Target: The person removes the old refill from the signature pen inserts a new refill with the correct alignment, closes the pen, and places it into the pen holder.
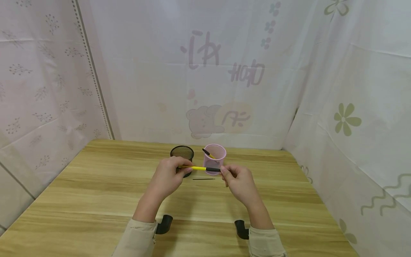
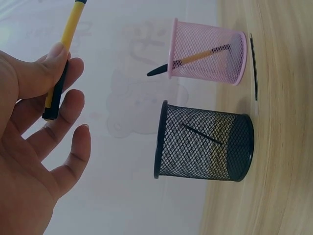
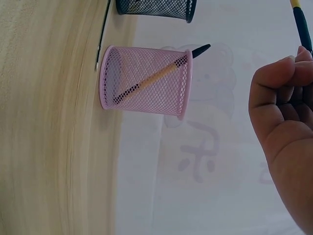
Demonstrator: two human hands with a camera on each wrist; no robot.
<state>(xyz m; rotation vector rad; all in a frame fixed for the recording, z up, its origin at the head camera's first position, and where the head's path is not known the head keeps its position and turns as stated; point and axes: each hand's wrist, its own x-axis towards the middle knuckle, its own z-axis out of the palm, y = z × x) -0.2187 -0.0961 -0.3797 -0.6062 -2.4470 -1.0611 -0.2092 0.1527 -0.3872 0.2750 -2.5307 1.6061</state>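
Note:
A yellow pen with black ends (image 1: 199, 168) is held level above the table between both hands. My left hand (image 1: 167, 175) pinches its yellow end between thumb and fingers. At the black end, my right hand (image 1: 239, 181) grips the pen with thumb and fingertips. Below the pen, a thin dark pen refill (image 1: 203, 179) lies on the wood. Behind the hands stand a black mesh pen holder (image 2: 205, 142) and a pink mesh pen holder (image 3: 146, 81). Another yellow-and-black pen (image 3: 156, 76) leans inside the pink one. A short thin black stick (image 2: 203, 133) shows within the black one.
The wooden table (image 1: 96, 192) reaches back to a pale printed curtain (image 1: 154, 89). More curtain (image 1: 359, 150) hangs along the right side. Black curved wrist pieces (image 1: 165, 225) stick out by the beige sleeves (image 1: 136, 239).

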